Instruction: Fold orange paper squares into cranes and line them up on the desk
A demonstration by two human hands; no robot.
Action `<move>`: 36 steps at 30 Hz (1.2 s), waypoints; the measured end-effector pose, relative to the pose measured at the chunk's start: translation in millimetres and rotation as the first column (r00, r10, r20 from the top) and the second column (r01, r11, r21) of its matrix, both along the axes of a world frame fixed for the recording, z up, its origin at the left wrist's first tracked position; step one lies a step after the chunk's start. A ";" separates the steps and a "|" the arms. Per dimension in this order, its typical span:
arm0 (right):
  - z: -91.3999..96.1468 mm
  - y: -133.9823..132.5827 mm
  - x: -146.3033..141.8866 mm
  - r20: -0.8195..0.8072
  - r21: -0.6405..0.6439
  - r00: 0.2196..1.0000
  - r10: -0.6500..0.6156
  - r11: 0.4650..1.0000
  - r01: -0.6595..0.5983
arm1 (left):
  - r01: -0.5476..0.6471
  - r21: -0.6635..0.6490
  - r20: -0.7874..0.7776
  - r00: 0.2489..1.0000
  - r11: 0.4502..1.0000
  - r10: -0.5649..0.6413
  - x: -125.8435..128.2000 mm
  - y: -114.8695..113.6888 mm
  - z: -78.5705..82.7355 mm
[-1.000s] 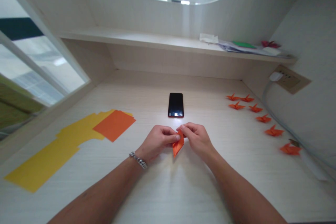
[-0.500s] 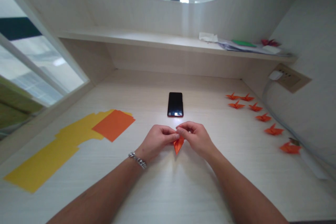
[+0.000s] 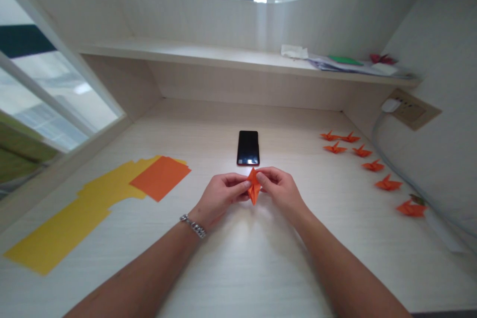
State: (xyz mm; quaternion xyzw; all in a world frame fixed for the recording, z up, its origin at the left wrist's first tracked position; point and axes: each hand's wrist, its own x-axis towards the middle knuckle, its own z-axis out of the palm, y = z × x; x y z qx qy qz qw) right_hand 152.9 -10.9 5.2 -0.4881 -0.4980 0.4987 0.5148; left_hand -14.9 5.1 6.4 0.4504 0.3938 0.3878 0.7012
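A folded piece of orange origami paper (image 3: 254,190), narrow and diamond-shaped with pointed ends, is held upright over the desk between both hands. My left hand (image 3: 225,191) pinches its left edge between thumb and fingers. On the other edge, my right hand (image 3: 278,185) grips it the same way, thumb in front. The back of the paper and some fingertips behind it are hidden. Just beyond the hands lies a black phone (image 3: 248,148), face up.
Orange sheets (image 3: 160,179) lie on spread yellow sheets (image 3: 59,233) at the left. Several folded orange cranes (image 3: 388,183) form a line at the right, beside a grey cable (image 3: 395,171) running from a wall socket (image 3: 413,108). A shelf (image 3: 186,57) with papers spans the back.
Both hands have raised the folded paper slightly, and its upper point now shows above the fingers. The thumbs have moved apart to its two side edges.
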 end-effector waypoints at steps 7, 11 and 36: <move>-0.6 -2.2 -6.2 -0.179 -0.193 0.984 -0.013 0.981 -0.022 | -0.087 0.127 -0.108 0.989 0.988 0.101 2.7 -0.9 0.2; -3.0 -2.2 -9.8 -0.240 -0.207 0.970 -0.032 0.978 -0.019 | -0.120 0.191 -0.160 0.975 0.974 0.152 5.6 -2.0 0.9; -5.1 -2.6 -10.9 -0.119 -0.065 0.988 -0.100 0.994 0.093 | -0.022 0.070 0.039 0.999 0.997 0.019 1.6 -1.5 -1.1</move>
